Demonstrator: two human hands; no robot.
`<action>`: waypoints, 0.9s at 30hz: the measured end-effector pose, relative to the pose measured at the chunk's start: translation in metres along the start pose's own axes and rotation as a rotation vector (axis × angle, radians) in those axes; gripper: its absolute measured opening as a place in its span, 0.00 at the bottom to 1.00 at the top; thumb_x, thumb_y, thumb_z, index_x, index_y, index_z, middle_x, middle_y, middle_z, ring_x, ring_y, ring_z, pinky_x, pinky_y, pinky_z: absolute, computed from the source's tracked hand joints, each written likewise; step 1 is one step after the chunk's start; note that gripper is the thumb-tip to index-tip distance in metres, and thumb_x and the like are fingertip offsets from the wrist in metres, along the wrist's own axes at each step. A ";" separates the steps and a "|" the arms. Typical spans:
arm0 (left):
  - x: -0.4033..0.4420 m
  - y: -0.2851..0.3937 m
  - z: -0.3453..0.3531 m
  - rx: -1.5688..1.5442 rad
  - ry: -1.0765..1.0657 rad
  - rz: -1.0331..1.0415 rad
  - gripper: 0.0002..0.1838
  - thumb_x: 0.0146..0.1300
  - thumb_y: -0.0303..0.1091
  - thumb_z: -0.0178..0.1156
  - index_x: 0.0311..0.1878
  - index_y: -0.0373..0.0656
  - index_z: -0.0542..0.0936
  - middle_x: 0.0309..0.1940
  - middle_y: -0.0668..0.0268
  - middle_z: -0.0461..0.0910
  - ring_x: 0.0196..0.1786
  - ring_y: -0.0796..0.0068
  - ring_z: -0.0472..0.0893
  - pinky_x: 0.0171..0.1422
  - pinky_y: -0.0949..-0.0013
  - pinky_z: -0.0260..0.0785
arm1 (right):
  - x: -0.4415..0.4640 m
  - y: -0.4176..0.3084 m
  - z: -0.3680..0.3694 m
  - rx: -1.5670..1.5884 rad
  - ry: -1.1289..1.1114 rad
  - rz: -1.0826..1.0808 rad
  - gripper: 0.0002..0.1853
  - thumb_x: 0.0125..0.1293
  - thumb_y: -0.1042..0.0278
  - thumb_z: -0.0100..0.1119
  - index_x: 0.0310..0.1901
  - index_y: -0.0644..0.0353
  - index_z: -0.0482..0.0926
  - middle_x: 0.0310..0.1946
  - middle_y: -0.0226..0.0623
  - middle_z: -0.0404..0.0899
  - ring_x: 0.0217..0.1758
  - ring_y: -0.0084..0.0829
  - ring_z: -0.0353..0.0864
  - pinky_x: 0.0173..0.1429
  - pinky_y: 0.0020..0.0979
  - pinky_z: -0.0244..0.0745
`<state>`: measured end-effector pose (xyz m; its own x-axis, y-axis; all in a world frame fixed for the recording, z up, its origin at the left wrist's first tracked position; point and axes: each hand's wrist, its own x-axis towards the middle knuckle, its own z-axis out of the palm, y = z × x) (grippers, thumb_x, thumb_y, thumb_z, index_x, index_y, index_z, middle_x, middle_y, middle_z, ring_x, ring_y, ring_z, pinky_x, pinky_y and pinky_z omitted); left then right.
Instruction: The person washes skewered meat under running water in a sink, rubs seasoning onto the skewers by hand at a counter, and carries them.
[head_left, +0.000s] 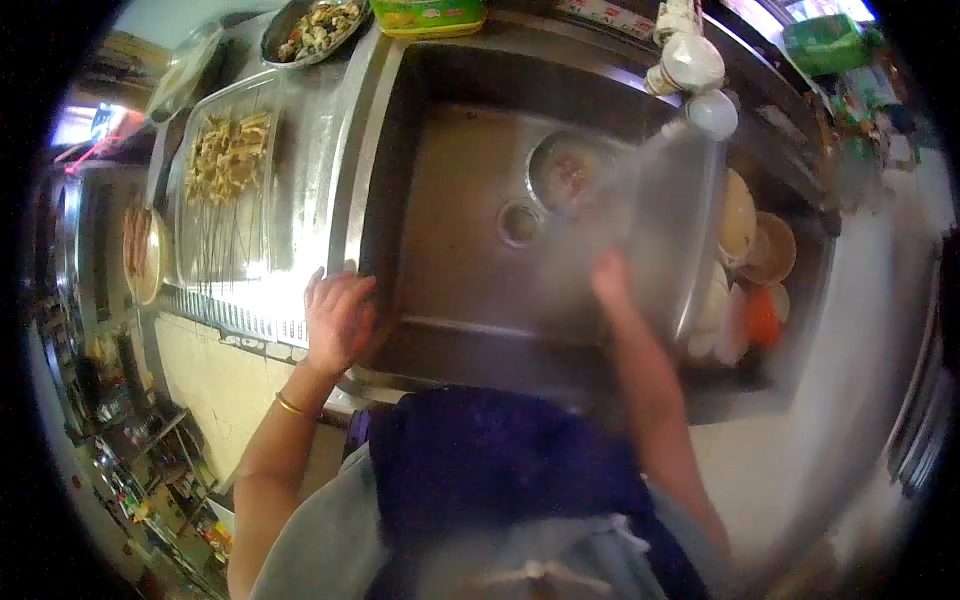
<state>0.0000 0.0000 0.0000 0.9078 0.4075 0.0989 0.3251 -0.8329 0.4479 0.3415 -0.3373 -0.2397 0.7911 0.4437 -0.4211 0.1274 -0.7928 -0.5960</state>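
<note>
My left hand rests by the left rim of the metal sink, its fingers apart and holding nothing I can see. Inside the basin is my right hand, smeared by haze on the picture, so its fingers cannot be made out. Ahead of it sits a round metal bowl with pinkish bits in it. Next to the bowl is the drain. Above the sink's far right hangs a white faucet, and a pale blurred streak runs down from it toward the bowl.
Left of the sink, a clear tray holds skewered pale food. A plate with reddish skewers lies further left. A dark bowl of mixed food and a green-yellow container stand behind. Bowls and something orange are at right.
</note>
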 end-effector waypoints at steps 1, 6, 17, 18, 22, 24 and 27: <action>-0.003 0.005 0.003 0.026 0.012 -0.007 0.22 0.44 0.24 0.60 0.47 0.43 0.75 0.46 0.60 0.74 0.54 0.60 0.71 0.67 0.49 0.51 | 0.001 0.010 -0.006 0.394 -0.217 0.180 0.11 0.63 0.56 0.55 0.40 0.53 0.76 0.27 0.35 0.76 0.21 0.28 0.72 0.23 0.33 0.65; -0.007 -0.004 0.002 0.051 0.032 -0.009 0.24 0.43 0.24 0.60 0.49 0.43 0.74 0.46 0.61 0.74 0.55 0.59 0.70 0.67 0.47 0.49 | -0.018 -0.046 -0.011 0.764 -0.553 0.217 0.14 0.61 0.55 0.56 0.44 0.51 0.75 0.24 0.30 0.73 0.18 0.21 0.66 0.21 0.24 0.62; -0.002 -0.003 0.004 0.095 -0.039 -0.012 0.24 0.43 0.24 0.60 0.49 0.44 0.73 0.47 0.63 0.74 0.57 0.59 0.68 0.68 0.45 0.48 | -0.020 -0.032 0.008 -0.456 -0.062 0.111 0.17 0.65 0.59 0.42 0.48 0.60 0.71 0.40 0.56 0.77 0.45 0.55 0.76 0.49 0.51 0.70; -0.002 -0.003 0.004 0.098 -0.041 -0.016 0.24 0.43 0.25 0.60 0.49 0.44 0.73 0.47 0.63 0.74 0.57 0.59 0.68 0.68 0.45 0.48 | -0.024 -0.034 0.005 -0.453 -0.111 0.123 0.17 0.65 0.59 0.42 0.47 0.61 0.72 0.40 0.56 0.76 0.45 0.55 0.76 0.48 0.51 0.70; -0.004 -0.003 0.004 0.076 -0.032 -0.024 0.24 0.43 0.25 0.60 0.49 0.44 0.73 0.47 0.63 0.74 0.57 0.59 0.68 0.68 0.45 0.48 | -0.049 0.007 0.013 -0.424 -0.300 0.092 0.16 0.65 0.60 0.43 0.42 0.64 0.73 0.38 0.54 0.77 0.40 0.52 0.77 0.43 0.50 0.70; -0.003 -0.004 0.006 0.028 0.001 -0.044 0.24 0.44 0.25 0.59 0.50 0.44 0.73 0.47 0.62 0.74 0.57 0.59 0.68 0.68 0.46 0.48 | -0.063 0.012 0.007 -0.258 -0.347 0.104 0.14 0.64 0.61 0.44 0.39 0.65 0.73 0.34 0.48 0.77 0.35 0.47 0.76 0.38 0.46 0.70; 0.000 -0.008 0.001 -0.043 0.050 -0.112 0.24 0.46 0.25 0.59 0.51 0.44 0.72 0.49 0.61 0.73 0.58 0.58 0.68 0.68 0.47 0.47 | -0.102 -0.089 -0.040 0.097 -0.358 0.244 0.12 0.61 0.62 0.48 0.37 0.64 0.72 0.29 0.38 0.75 0.29 0.36 0.72 0.34 0.39 0.68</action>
<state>-0.0023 0.0062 -0.0043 0.8517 0.5161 0.0904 0.4109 -0.7649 0.4961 0.2732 -0.3285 -0.1162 0.5321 0.3789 -0.7571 -0.1076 -0.8567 -0.5044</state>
